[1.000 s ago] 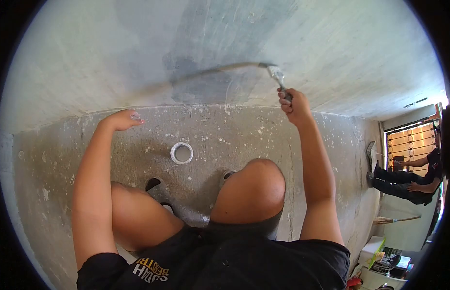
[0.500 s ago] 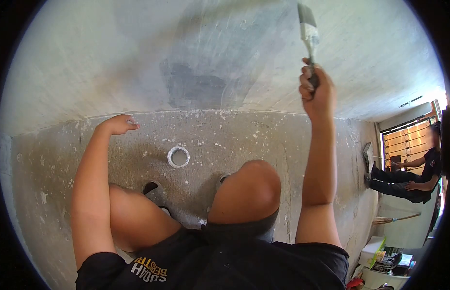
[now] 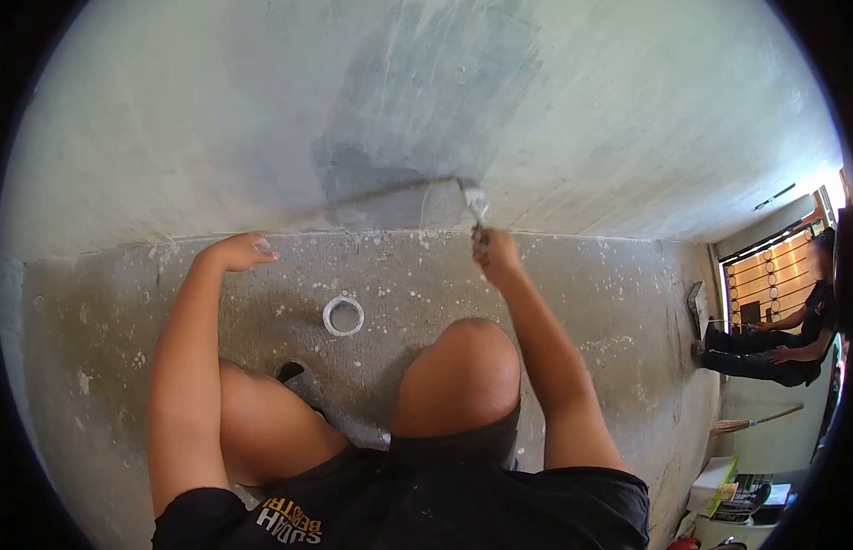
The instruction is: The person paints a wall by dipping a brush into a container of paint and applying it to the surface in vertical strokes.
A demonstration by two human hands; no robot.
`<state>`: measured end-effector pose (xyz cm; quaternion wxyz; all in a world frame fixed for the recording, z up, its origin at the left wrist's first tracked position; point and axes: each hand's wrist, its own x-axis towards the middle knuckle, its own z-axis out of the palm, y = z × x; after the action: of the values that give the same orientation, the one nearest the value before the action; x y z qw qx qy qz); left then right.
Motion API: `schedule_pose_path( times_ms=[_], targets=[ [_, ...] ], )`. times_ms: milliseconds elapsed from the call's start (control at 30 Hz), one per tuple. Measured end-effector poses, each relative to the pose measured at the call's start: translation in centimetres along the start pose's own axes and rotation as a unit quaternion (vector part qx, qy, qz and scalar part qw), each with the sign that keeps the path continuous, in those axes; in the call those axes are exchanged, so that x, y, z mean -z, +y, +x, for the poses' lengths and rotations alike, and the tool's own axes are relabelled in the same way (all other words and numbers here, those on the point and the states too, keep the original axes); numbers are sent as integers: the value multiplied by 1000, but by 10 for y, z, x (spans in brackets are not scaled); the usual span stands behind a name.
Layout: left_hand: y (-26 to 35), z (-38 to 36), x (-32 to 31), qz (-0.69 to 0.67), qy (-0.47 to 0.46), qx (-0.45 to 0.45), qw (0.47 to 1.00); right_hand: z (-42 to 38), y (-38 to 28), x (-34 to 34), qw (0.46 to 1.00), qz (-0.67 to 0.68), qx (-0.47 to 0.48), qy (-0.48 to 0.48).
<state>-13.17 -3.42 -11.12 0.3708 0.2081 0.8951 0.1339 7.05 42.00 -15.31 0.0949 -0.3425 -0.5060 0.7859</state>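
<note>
Black-sleeved, reaching forward. With the right hand (image 3: 498, 254), clamping the fingers on the dark handle of a flat, pale-ferruled, dark-bristled paintbrush (image 3: 475, 196); touching the bristle tips to a pale grey-green wall (image 3: 646, 119), at the right part of a darker grey patch (image 3: 358, 170). With the left hand (image 3: 239, 251), hovering near the foot of the wall and bending the fingers loosely, with tip spacing too indistinct to tell. Crouching, facing a round, white-rimmed container (image 3: 328, 316) on a rough, white-spattered grey floor (image 3: 582, 316). Sharing the room with a dark-clothed person (image 3: 765, 361) at far right.
</note>
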Motion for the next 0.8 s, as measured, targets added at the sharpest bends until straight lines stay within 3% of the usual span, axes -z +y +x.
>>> schedule_pose_path(
  times_ms=[33,200,367,467,667,733,800],
  targets=[
    [-3,3,-1,16,7,-17,1000,-8,-32,-7,999,31,-5,-23],
    [-2,-2,2,-2,1,11,1000,-105,-183,-57,981,48,176,-68],
    [-10,2,2,11,-8,20,1000,-138,-254,-67,936,52,320,-134],
    [-6,-2,1,-2,-5,20,1000,-110,-236,-65,958,53,273,-75],
    [-11,-3,0,13,8,-12,1000,-39,-67,-17,998,27,57,-2],
    [-6,-8,2,28,17,-4,999,-41,-55,-12,999,30,30,15],
    [-10,-4,1,33,19,-6,999,-45,-63,-7,999,28,-1,-26]
  ],
)
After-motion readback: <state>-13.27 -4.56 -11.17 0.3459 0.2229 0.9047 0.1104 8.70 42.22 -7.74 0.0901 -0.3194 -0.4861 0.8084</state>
